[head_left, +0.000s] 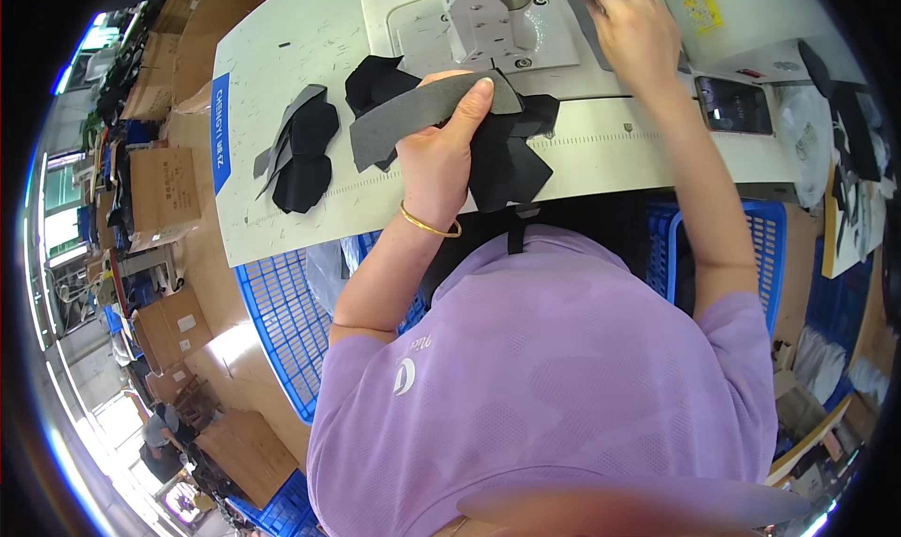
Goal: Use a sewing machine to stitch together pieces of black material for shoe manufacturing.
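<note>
My left hand (439, 161) is closed on a curved grey fabric piece (399, 122), its thumb pressed on top near the right end. Beneath and around that hand lie black fabric pieces (507, 161), partly covered by it. At the upper right, beside the sewing machine, my right hand (633, 35) has bent fingers pinching at the top of a flat grey fabric piece (587, 28); the fingertips are slightly blurred. The sewing machine head (488, 21) stands between and beyond both hands, its top cut off by the picture's edge.
A stack of black and grey pieces (302, 157) lies on the left of the white table (272, 232). A phone (734, 105) rests at the right. Blue plastic baskets (282, 302) stand below the table edge. Cardboard boxes (164, 194) and a distant person (161, 424) are at left.
</note>
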{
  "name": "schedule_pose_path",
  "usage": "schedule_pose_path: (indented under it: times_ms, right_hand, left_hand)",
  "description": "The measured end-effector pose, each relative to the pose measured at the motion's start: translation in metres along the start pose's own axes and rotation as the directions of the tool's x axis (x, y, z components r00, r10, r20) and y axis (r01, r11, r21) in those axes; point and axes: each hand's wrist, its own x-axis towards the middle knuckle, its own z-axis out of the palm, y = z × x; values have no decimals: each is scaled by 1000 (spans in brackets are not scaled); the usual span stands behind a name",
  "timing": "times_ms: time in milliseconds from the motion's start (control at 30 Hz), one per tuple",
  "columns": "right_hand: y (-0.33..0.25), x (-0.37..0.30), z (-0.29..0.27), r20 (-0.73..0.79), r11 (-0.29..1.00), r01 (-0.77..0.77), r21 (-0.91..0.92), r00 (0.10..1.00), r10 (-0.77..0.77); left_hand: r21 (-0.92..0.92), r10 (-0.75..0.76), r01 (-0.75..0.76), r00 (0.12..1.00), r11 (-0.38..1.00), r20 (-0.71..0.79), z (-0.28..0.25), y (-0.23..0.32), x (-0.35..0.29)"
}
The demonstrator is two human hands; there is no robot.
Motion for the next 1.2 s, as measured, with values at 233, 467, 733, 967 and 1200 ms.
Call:
schedule_pose_path:
  times_ms: [233,467,733,967,1200]
  right_hand:
    - [35,20,16,308,936,-22,-353,941,138]
    - [50,-29,34,135,839,102,-535,990,-34]
    - [26,-51,-2,129,926,55,-374,992,-6]
    - [15,-68,-6,249,941,250,-229,949,-192]
    - [-35,-49,-39,130,882,-170,440,984,125]
  left_hand:
    - [32,-17,18,1000,999,-15,-4,-4,-2]
    - [-27,-50,50,999,998,-11,-8,-6,3]
    - [-15,-54,53,999,998,-10,-7,-9,4]
    - [16,-5,6,999,1000,-39,-6,-9,5]
    - [-47,-55,53,998,997,-27,-2,-2,-1]
